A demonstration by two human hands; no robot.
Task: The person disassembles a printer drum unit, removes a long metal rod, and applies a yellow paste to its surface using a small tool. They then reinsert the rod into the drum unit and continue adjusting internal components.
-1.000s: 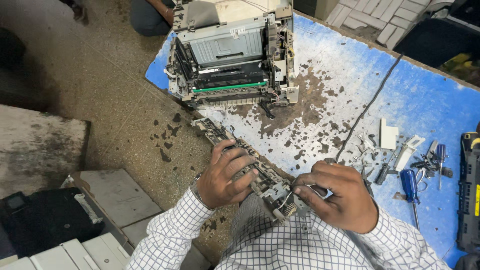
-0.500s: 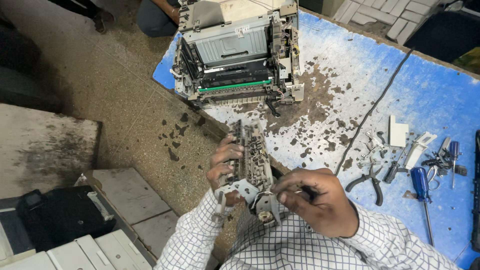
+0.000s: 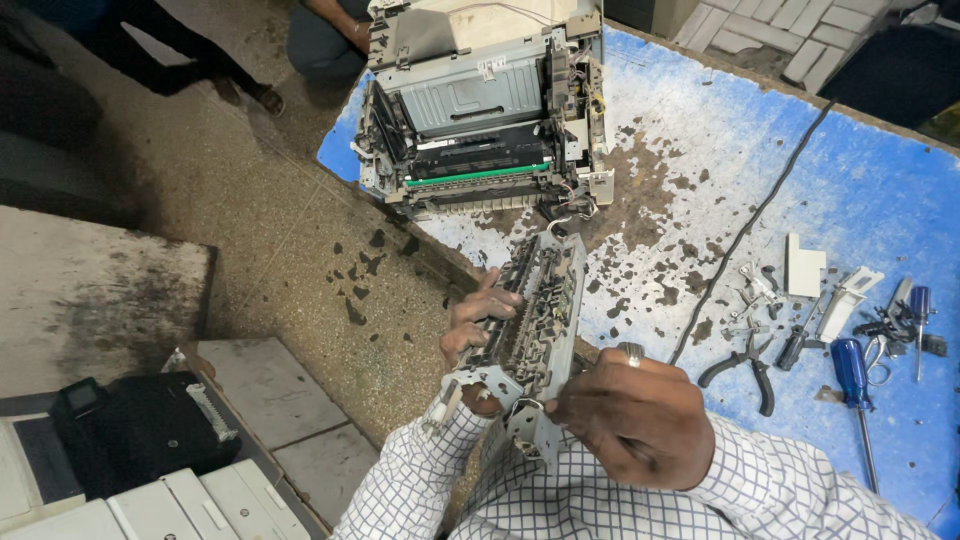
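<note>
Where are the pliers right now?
In the head view the black-handled pliers lie on the blue table, right of the right hand, beside the blue-handled screwdriver.

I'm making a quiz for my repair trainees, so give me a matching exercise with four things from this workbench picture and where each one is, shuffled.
Things:
1. Grey metal and plastic roller assembly
2. Opened grey printer with a green strip
3. Black-handled pliers
4. Blue-handled screwdriver

Places:
A. At the far end of the blue table
B. Near the right edge, beside small white plastic parts
C. Held between the left hand and right hand
D. On the table just right of the black cable

Pairs: 1-C, 2-A, 3-D, 4-B
</note>
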